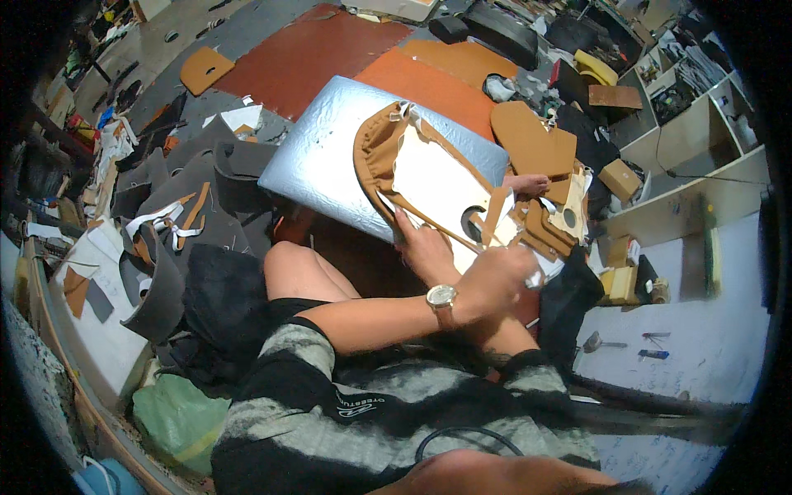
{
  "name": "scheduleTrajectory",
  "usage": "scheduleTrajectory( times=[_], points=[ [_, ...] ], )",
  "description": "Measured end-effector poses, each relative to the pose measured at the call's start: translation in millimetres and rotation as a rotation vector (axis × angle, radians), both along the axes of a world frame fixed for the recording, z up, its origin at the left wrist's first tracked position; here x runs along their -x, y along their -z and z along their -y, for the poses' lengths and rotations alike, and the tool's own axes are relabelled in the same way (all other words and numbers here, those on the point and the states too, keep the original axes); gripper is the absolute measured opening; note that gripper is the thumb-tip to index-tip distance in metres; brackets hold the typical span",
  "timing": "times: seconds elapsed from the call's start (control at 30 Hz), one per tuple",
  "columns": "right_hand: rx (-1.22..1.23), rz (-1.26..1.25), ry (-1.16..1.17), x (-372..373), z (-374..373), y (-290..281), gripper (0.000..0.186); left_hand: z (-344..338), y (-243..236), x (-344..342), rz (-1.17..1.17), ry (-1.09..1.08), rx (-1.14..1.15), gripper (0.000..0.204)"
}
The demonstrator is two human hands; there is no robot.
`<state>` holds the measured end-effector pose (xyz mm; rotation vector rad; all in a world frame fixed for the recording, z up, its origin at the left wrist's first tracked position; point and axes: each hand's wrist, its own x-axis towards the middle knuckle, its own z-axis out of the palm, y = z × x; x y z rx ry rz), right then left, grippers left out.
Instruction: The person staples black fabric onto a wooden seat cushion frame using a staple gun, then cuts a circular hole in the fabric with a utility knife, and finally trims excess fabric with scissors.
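A brown leather-like piece (375, 161) with a gathered, ruffled edge and a white inner face lies on a silvery foil-covered board (318, 140). My forearms cross in front of it. Lower down, my right hand (427, 252) grips the piece's near edge, one finger lying along the rim. My left hand (497, 280), with a watch (441, 297) on its wrist, is closed beside the piece's right end and slightly blurred. What its fingers hold cannot be made out. Just above that hand stands a narrow brown strip (493, 216), near a dark curved cutout.
Stacked brown cut pieces (544, 231) lie right of the board, near a bare foot (528, 184). Grey sheet material (165, 289) is heaped at left, above a green bag (181, 417). White shelving (685, 181) stands at right, with small tools (654, 355) below it.
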<state>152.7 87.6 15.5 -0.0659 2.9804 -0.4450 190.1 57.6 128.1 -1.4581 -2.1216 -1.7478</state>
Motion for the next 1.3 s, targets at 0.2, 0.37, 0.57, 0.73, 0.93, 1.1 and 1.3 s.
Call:
scheduleTrajectory(
  times=[0.2, 0.37, 0.57, 0.73, 0.93, 1.1, 1.3],
  points=[
    [0.005, -0.062, -0.147, -102.8, -90.8, 27.4, 0.061, 2.6, -31.7, 28.8, 0.274, 0.316, 0.088, 0.029],
    [0.111, -0.219, -0.088, -130.4, -136.8, 34.0, 0.039, 33.2, 94.4, 191.7, -0.278, -0.279, 0.741, 0.054],
    [-0.171, -0.280, -0.312, -100.1, -156.5, 14.2, 0.018, 114.8, 132.0, 187.0, -0.033, -0.461, 0.859, 0.052],
    [-0.263, -0.228, -0.302, -80.9, -172.8, 0.0, 0.050, 109.7, 143.7, 154.9, -0.269, -0.909, 0.722, 0.045],
    [-0.142, -0.080, -0.207, -63.2, -197.6, -5.4, 0.079, 66.3, 90.3, 77.4, 0.105, -0.273, 0.725, 0.051],
    [-0.281, -0.042, -0.339, -65.8, -215.3, -15.2, 0.090, 57.6, 96.5, 88.8, 0.214, -0.260, 0.782, 0.046],
    [-0.189, -0.064, -0.458, -43.5, -204.9, -24.5, 0.096, 56.2, 106.0, 98.0, 0.237, -0.132, 0.637, 0.026]
  ],
)
